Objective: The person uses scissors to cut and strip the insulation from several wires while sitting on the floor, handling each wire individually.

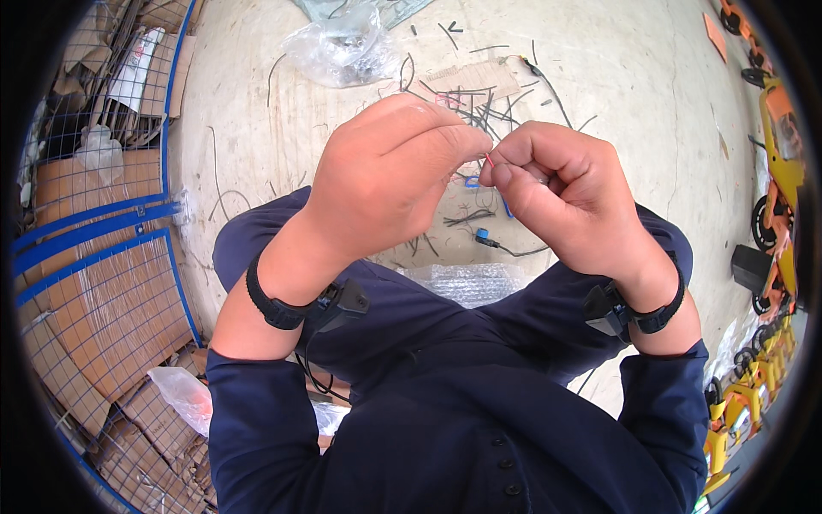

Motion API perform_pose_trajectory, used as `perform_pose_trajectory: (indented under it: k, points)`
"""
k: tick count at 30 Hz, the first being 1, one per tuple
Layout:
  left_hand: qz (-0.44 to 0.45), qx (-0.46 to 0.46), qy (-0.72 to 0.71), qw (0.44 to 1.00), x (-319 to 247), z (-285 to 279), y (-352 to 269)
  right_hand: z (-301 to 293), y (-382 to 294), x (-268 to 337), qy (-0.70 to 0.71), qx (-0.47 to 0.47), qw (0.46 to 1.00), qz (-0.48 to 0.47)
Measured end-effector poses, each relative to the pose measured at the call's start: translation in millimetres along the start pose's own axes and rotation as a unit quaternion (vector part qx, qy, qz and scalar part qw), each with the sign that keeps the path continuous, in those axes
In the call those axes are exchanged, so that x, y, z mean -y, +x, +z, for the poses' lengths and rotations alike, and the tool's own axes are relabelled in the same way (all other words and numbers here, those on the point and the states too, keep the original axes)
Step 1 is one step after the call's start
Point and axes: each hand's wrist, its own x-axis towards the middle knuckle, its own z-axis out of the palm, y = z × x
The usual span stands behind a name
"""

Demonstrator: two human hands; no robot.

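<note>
A thin red wire [490, 160] shows between my two hands. My left hand [385, 170] pinches it from above with the fingertips. My right hand [565, 189] grips it from the other side between thumb and curled forefinger. Most of the wire is hidden by the fingers. Below them on the floor lies a blue-handled tool [507, 207], partly covered by my right hand. Nearer to me is a black cable [523, 252] ending in a blue-capped connector [482, 235]. Beyond my hands, black cable offcuts [488, 117] are scattered over and around a flat cardboard piece [475, 77].
A clear plastic bag [343, 54] rests on the concrete floor [237, 122] ahead. Bubble wrap [469, 283] lies between my legs. On the left stands a blue wire-mesh cage [168, 128] holding cardboard. Yellow and orange wheeled machines [738, 398] line the right side.
</note>
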Motion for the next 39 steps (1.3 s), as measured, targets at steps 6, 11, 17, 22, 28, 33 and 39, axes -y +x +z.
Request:
perform_pose_trajectory:
  k: [6,11,17,22,28,33,39]
  points:
    - [-0.003,0.001,-0.008,1.0,-1,-7,2,5,0,-3,0.042,-0.019,0.999,-0.013]
    - [0.003,-0.016,-0.026,1.0,-1,-9,2,7,0,-7,0.058,-0.017,0.998,-0.031]
    - [-0.054,0.01,-0.028,0.998,-2,-12,2,7,7,-13,0.028,-0.002,0.999,-0.043]
    - [-0.076,0.025,-0.048,0.996,-3,-11,0,-7,22,-25,-0.19,-0.02,0.935,-0.298]
    - [-0.115,0.049,-0.066,0.99,-3,-9,0,-15,24,-23,-0.318,-0.052,0.883,-0.341]
    - [-0.163,0.062,-0.088,0.981,-5,-7,-3,-14,24,-27,-0.334,-0.056,0.87,-0.358]
    - [-0.175,0.091,-0.081,0.977,-5,-8,-3,-9,24,-29,-0.351,-0.065,0.864,-0.355]
